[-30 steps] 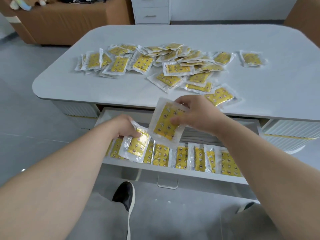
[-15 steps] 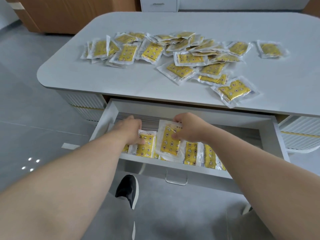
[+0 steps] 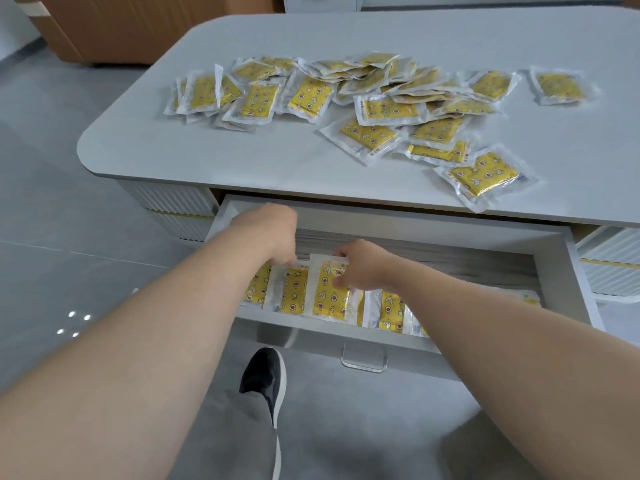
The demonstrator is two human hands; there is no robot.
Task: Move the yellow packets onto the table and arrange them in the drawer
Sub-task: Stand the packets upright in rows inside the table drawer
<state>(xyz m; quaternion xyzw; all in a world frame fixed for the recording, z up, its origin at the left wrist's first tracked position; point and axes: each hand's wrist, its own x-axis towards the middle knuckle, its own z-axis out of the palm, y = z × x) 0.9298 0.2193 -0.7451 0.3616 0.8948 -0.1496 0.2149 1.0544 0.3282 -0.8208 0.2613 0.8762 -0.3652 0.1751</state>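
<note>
Glossy clear-plastic yellow foil packets [image 3: 375, 109] upper centre; smooth matt pale-grey bench [image 3: 242, 157]; white matt drawer [image 3: 581, 292] with shiny metal handle [image 3: 363, 363]; polished grey floor tiles [image 3: 52, 254].

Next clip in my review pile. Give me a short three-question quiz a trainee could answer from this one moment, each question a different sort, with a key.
1. True or false: the drawer under the table is open.
2. Multiple choice: the packet held by the right hand is (A) lying flat on the table, (B) standing in the row inside the drawer, (C) on the floor.
3. Fill in: the left hand is at the ___ end of the row of packets in the drawer.

Key: 1 true. 2 B. 3 left. Many loose packets also lie on the table.
</note>
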